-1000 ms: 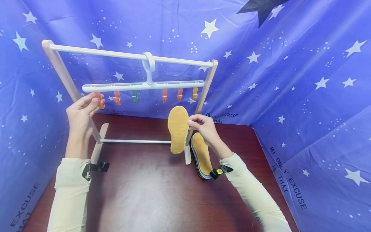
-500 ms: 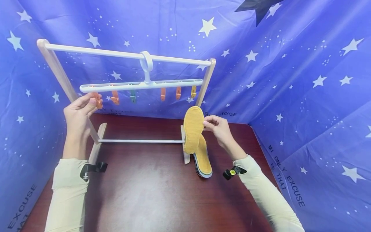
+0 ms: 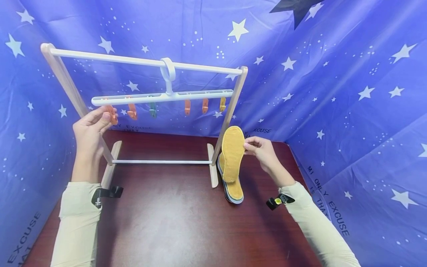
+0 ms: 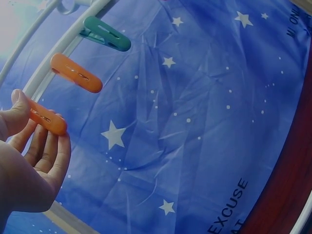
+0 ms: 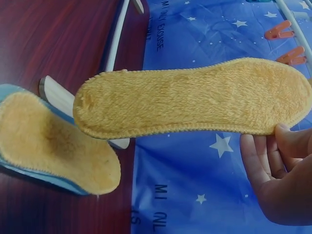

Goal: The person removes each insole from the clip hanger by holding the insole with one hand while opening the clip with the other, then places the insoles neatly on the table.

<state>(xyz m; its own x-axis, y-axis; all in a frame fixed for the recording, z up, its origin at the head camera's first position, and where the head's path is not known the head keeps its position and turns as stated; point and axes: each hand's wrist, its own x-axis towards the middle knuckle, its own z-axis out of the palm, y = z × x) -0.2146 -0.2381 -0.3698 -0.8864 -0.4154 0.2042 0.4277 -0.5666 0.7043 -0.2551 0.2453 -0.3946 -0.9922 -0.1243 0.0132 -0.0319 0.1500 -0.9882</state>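
Note:
My left hand [image 3: 89,135] pinches the leftmost orange clothespin [image 4: 48,119] between thumb and fingers. That clothespin hangs from the white hanger [image 3: 133,99], whose hook loops over the rack's top bar. On the right, my right hand [image 3: 263,152] pinches a yellow fuzzy insole [image 5: 190,100] by the edge of its wide end, holding it upright in the air. In the head view the insole overlaps a stack of insoles [image 5: 63,146] on the table, which has a yellow one on top and blue-grey edges below.
More clips hang along the hanger: an orange clothespin [image 3: 132,111], a green clothespin [image 3: 152,109] and a yellow clothespin [image 3: 222,104] among them. The wood and white rack [image 3: 230,107] stands on a dark red table [image 3: 173,222]. Blue star-patterned cloth [image 3: 313,111] surrounds it.
My right hand has moved the held insole to the right, away from the rack's middle and in front of the stack. My left hand stays on the same clothespin.

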